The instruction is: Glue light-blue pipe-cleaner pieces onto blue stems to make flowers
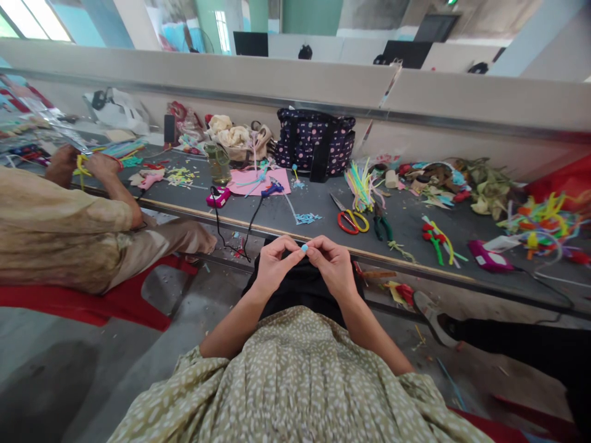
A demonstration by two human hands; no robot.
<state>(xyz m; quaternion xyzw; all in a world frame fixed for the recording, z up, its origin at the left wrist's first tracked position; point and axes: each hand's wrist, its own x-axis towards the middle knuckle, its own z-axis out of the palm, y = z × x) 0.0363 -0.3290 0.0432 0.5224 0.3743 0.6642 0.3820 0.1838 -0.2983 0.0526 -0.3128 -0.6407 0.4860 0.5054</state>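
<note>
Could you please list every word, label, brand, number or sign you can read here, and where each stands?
No text can be read.
White label on the right pink box: too small.
Pale patch on the left pink box: too small.
Green light, perhaps a sign: cut off by the top edge.

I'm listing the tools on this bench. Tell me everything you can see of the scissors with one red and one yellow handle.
The metal-bladed scissors with red and yellow looped handles lie on the dark grey tabletop. The greyish blades point away from the person and leftward; the handles, perhaps plastic, are nearer the table's front edge, red left, yellow right. Whether the blades are fully closed is too small to tell. Dark-green-handled pliers lie just right, apparently apart. No hand touches the scissors.
</note>
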